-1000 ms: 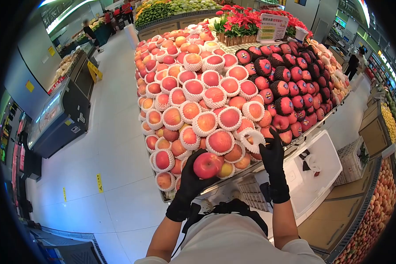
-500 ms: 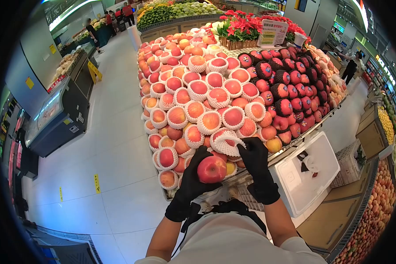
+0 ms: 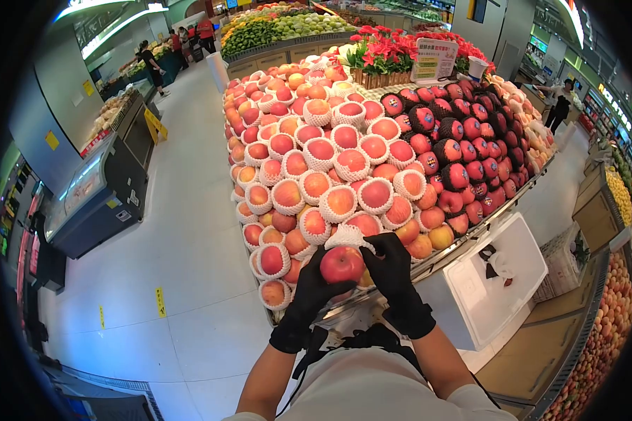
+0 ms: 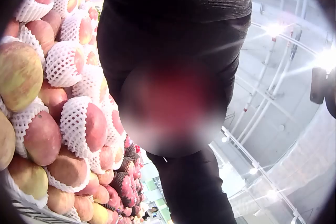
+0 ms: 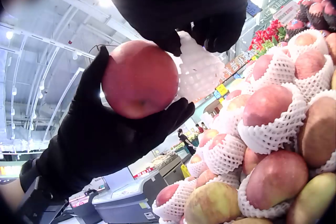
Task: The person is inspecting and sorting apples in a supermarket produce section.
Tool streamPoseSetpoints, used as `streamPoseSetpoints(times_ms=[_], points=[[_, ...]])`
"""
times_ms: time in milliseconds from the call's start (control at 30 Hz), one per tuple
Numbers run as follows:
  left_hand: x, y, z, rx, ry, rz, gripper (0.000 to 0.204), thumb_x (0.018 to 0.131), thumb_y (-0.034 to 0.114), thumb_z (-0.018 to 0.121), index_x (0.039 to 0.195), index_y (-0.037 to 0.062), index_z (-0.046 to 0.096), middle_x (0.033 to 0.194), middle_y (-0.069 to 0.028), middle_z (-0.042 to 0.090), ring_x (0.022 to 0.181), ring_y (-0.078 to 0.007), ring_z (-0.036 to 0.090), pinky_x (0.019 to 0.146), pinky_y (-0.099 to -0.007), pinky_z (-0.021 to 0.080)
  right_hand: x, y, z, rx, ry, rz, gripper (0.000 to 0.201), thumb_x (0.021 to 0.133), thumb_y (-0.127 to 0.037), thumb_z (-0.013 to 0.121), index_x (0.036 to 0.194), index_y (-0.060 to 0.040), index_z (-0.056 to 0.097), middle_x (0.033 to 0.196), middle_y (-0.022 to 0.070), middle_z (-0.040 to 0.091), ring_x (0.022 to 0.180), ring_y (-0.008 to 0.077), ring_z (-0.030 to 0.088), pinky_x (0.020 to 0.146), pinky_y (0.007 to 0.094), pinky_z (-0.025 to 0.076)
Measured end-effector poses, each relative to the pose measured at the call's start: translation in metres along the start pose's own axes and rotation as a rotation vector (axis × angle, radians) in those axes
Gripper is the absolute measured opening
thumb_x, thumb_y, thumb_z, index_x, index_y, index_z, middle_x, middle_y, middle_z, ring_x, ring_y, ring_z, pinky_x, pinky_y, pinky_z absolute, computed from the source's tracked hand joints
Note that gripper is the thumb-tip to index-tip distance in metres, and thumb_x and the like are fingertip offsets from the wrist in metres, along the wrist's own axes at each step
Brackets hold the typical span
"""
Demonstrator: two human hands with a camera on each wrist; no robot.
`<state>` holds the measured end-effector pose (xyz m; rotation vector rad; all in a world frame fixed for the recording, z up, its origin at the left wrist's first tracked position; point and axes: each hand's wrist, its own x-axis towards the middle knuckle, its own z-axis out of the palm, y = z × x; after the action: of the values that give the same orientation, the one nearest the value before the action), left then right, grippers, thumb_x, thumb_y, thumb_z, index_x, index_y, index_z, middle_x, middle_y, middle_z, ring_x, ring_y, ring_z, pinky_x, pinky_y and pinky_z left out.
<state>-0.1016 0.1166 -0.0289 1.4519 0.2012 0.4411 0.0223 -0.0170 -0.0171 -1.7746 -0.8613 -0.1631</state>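
Observation:
In a black glove, my left hand grips a bare red apple over the front edge of the fruit display. My right hand, also gloved in black, pinches a white foam net sleeve at the apple's far side. From the right wrist view, the thumb and fingers of the left hand curve round the apple. The foam net hangs beside it under the right hand's fingertips. Blur covers the middle of the left wrist view, hiding the held apple.
Apples in white foam nets are heaped right in front of the hands. Dark-netted red apples lie to their right. A white bin stands below the display's right edge. Red flowers and a sign top the display.
My right hand has come left and nearer with the foam net, bringing it up to the apple. The left hand keeps its grip and has shifted slightly right with the apple.

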Motion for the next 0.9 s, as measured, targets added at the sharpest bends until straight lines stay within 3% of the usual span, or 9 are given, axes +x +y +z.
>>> streamPoseSetpoints(times_ms=[533,767,900], points=[[0.004,0.006,-0.004,-0.08,0.105,-0.091,0.048,0.083,0.019,0.074,0.122,-0.0008,0.056,0.116,-0.009,0.063,0.107,-0.018,0.06,0.093,-0.0331,0.049,-0.01,-0.018,0.013,0.056,-0.051,0.125,0.023,0.082,-0.011,0.072,0.1,-0.0006,0.064,0.089,0.0122,0.066,0.078,0.0206,0.065,0.071,0.032,0.052],[0.014,-0.002,-0.004,0.167,0.213,0.026,0.044,0.083,0.021,0.074,0.117,-0.001,0.056,0.112,-0.0095,0.063,0.104,-0.0182,0.06,0.09,-0.0329,0.049,-0.014,-0.006,0.026,0.126,-0.051,0.269,0.026,0.083,-0.015,0.072,0.101,0.0007,0.062,0.086,0.0122,0.066,0.077,0.0185,0.064,0.071,0.0311,0.051],[0.015,-0.002,-0.005,0.162,0.218,0.052,0.041,0.087,0.022,0.07,0.119,-0.0004,0.055,0.115,-0.0105,0.061,0.107,-0.0176,0.058,0.092,-0.0333,0.048,-0.012,0.007,0.03,0.225,-0.046,0.346,0.028,0.083,-0.015,0.072,0.103,0.0003,0.06,0.088,0.0089,0.064,0.081,0.0164,0.062,0.074,0.0308,0.051]])
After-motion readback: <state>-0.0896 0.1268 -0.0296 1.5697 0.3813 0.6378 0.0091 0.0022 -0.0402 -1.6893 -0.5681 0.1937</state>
